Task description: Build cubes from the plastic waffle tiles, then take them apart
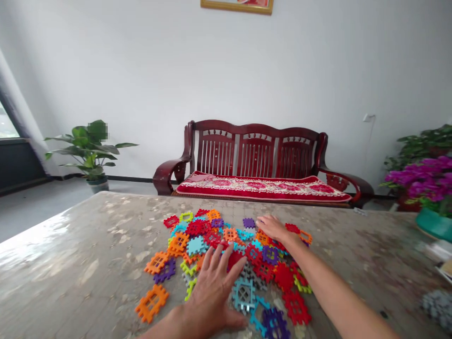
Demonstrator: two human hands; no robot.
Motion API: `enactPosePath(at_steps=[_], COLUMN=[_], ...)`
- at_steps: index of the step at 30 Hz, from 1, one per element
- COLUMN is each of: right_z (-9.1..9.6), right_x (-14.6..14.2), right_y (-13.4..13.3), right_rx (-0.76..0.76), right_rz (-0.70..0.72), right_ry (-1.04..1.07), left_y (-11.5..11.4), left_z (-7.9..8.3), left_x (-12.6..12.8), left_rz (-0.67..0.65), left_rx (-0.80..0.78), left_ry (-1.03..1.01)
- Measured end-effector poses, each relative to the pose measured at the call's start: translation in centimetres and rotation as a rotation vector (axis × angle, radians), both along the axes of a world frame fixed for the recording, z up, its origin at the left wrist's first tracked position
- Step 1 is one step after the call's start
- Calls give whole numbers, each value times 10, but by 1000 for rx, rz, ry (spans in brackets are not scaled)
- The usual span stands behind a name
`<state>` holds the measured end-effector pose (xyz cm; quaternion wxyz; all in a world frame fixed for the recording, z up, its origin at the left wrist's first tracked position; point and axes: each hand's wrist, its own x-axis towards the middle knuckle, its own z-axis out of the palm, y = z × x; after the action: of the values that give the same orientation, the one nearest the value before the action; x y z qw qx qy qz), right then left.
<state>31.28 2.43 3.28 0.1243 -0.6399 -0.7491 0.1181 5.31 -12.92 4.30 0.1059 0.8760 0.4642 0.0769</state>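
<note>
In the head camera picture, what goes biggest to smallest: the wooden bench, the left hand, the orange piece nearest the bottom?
1. Wooden bench
2. Left hand
3. Orange piece
That's only how they look here; the bench is farther away.

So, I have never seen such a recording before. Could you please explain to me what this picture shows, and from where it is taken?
There is no machine here: you see a person's two bare hands. The single picture comes from a camera worn on the head, looking forward and down. On the table lies a loose pile of colourful plastic-looking pieces with toothed edges, many with window-like openings. The left hand is spread, palm down, over the near part of the pile and seems to hold nothing. The right hand reaches to the far side, fingertips close to a purple piece; what is under its palm is hidden. Behind the table stands a wooden sofa.
</note>
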Motion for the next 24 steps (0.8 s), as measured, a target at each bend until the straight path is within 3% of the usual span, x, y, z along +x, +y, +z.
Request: enactPosePath(at_steps=[3, 10, 19, 24], right_z=[-3, 1, 6, 11], right_x=[-8, -20, -27, -23], right_y=[-7, -19, -17, -20], right_rx=[4, 18, -53, -110], right_rz=[35, 100, 248, 302], right_ry=[-48, -35, 258, 451], left_y=[0, 9, 26, 36], left_z=[-5, -17, -10, -5], left_x=[14, 42, 62, 63], left_rz=[-69, 2, 4, 77], left_rx=[-47, 49, 228, 249], left_ry=[18, -22, 32, -9])
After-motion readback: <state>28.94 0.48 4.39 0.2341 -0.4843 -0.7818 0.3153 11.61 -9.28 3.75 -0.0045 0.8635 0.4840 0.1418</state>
